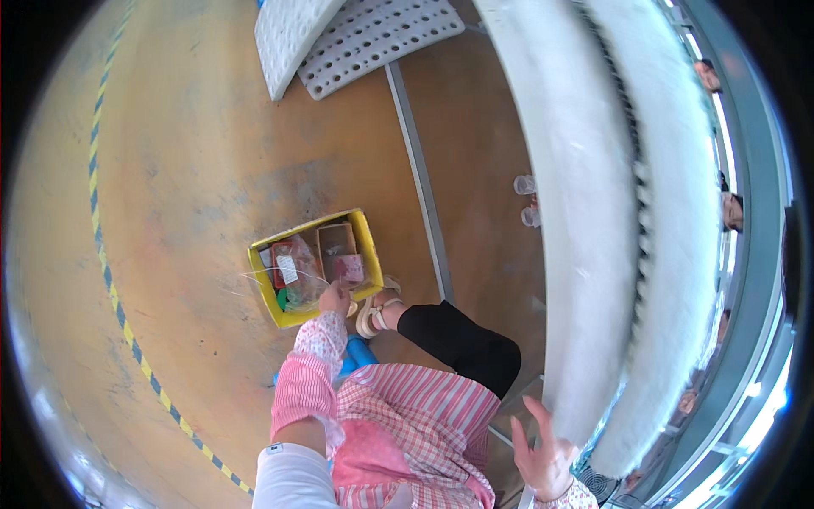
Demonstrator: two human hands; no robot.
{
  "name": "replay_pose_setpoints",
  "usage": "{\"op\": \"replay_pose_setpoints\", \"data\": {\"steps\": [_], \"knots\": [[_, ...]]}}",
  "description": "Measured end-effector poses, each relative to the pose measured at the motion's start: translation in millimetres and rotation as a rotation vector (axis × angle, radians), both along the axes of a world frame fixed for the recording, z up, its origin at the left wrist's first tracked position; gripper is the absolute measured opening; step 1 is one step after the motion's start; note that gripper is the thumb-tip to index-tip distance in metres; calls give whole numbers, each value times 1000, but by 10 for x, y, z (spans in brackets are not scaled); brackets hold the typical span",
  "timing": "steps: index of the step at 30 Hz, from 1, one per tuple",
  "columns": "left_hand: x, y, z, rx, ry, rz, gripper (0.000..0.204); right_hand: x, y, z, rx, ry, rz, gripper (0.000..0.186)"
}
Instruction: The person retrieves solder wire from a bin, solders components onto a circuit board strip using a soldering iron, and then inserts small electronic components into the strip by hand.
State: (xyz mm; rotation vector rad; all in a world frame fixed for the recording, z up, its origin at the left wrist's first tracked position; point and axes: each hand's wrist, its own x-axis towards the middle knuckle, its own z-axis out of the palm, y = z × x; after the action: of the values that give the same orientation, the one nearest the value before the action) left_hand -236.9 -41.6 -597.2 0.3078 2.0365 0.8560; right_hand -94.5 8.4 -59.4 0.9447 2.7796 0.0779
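My left hand [336,299] reaches down to the near edge of a yellow box [292,320] on the floor. Its fingers are pinched on a thin white strand [292,269], which loops across the box and past its left side. Inside the box lie a clear plastic bag [303,270], a red case with a white label [287,270], an open brown carton [336,238], a pink patterned packet [349,268] and something green [282,299]. My right hand [544,454] is raised beside the white work surface, fingers apart, holding nothing.
A long white table or conveyor [585,212] runs along my right, its top motion-smeared. White perforated panels [381,42] stand ahead. A grey metal bar [420,182] crosses the floor. Yellow-and-black tape [114,293] lies to the left. Clear cups [525,185] sit near the table; people are beyond it.
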Motion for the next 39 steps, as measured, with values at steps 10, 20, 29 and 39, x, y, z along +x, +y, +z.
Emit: {"op": "replay_pose_setpoints", "data": {"steps": [10, 20, 29, 39], "knots": [[-15, -810, 3241, 955, -460, 311, 22, 102, -131, 147, 29, 583, 102, 36], [1100, -1016, 4927, 967, -371, -284, 31, 1144, -996, 121, -171, 1025, -188, 25], [1688, -928, 5285, 1045, -114, -707, 42, 1955, -1287, 281, -196, 1259, -437, 23], [2157, -584, 5553, 906, -555, -894, 37, 2590, -1386, 528, 103, 1217, -441, 33]]}}
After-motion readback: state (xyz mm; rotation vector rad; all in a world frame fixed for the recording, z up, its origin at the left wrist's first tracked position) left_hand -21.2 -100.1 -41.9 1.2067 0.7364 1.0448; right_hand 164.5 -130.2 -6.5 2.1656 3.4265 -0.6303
